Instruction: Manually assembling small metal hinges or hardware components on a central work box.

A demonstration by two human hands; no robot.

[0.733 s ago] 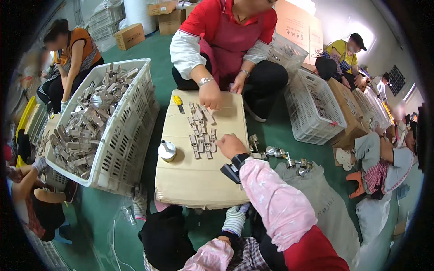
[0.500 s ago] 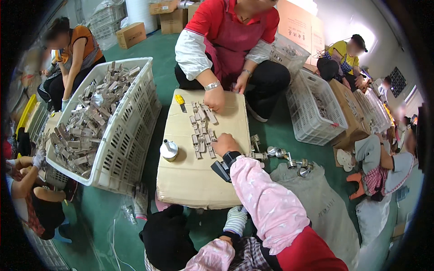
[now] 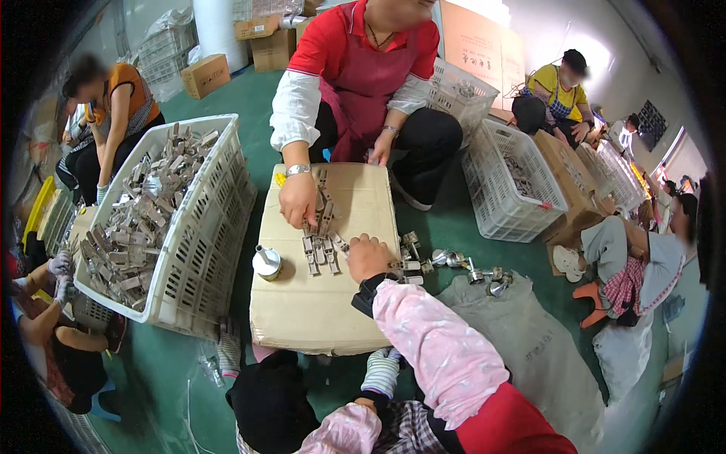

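Resting at the right side of the cardboard work surface (image 3: 302, 318), the person's bare right hand (image 3: 367, 258) has its fingers bent down just beside a cluster of metal parts (image 3: 329, 247). Whether the fingertips are clamped on a part or merely near one cannot be told; they are hidden under the knuckles. The left hand (image 3: 380, 371), in a striped glove, is below the near edge of the surface; its grip cannot be determined either. A co-worker's hand (image 3: 299, 199) reaches in from the far side, its fingers at the far left of the cluster.

Progress: a small batch lies on the surface, the nearer parts roughly side by side, others at angles. In my judgement handling of this batch is partway; no finished portion can be distinguished from an unfinished one.

Containers: the large white crate (image 3: 200, 261) at left is heaped with similar metal pieces (image 3: 144, 204); whether these have been handled cannot be established. The white crate (image 3: 514, 219) at far right holds metal pieces below its rim. The small white canister (image 3: 266, 262) with a spout stands upright at the left of the surface, contents not visible. Loose metal fittings (image 3: 454, 259) lie on the floor to the right.
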